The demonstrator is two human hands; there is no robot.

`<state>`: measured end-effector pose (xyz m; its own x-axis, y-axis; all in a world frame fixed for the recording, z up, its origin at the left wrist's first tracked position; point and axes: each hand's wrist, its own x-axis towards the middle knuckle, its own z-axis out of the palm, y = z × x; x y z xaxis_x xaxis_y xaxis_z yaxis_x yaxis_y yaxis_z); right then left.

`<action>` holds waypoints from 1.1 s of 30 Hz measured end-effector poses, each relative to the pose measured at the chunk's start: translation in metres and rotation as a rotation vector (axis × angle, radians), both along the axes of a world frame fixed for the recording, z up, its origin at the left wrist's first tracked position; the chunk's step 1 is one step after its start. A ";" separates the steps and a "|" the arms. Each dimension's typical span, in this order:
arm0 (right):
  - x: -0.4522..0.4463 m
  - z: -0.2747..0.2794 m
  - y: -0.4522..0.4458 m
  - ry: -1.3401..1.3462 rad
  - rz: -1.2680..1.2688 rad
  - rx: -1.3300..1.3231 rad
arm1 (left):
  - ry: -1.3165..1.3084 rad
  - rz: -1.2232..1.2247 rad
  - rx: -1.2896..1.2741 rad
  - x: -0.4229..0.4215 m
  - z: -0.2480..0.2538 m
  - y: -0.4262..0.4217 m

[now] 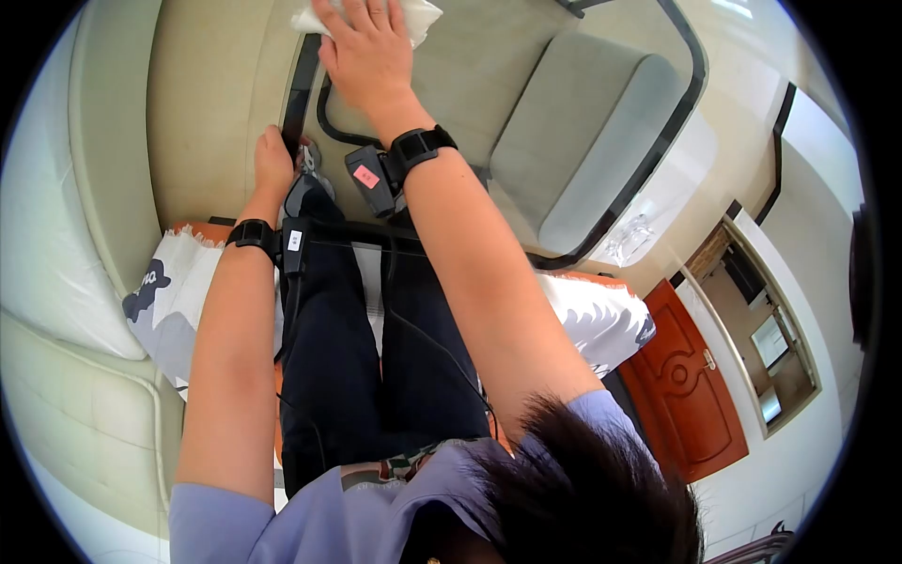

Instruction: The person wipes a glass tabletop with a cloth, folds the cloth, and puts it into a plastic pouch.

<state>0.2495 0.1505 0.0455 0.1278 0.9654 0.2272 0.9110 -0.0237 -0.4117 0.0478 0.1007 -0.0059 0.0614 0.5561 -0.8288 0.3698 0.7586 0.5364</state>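
Note:
At the top of the view my right hand (374,56) presses down over a folded white tissue (425,21), which sticks out on both sides of its fingers. Both lie at the far left corner of a glass table with a dark rim (669,132). Lower and to the left, my left hand (273,162) is wrapped around the table's left rim; its fingers are mostly hidden. Each wrist wears a black strap, with a dark box (369,179) on the right one and a smaller labelled box (294,246) on the left.
A grey padded seat (583,132) shows through or beside the glass. Clear crumpled plastic (631,240) lies right of the table. A pale sofa (70,376) runs along the left. My legs sit under the near rim, with thin cables across them. A red-brown door (681,381) stands at right.

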 end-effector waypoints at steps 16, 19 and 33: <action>0.225 -0.018 -0.111 -0.205 -0.436 -0.135 | 0.043 0.027 -0.068 -0.003 -0.004 0.004; 0.260 -0.018 -0.142 -0.129 -0.406 -0.153 | 0.045 0.025 -0.080 -0.006 -0.003 0.005; 0.339 -0.033 -0.221 -0.196 -0.561 -0.104 | 0.111 -0.008 -0.066 -0.001 0.010 0.004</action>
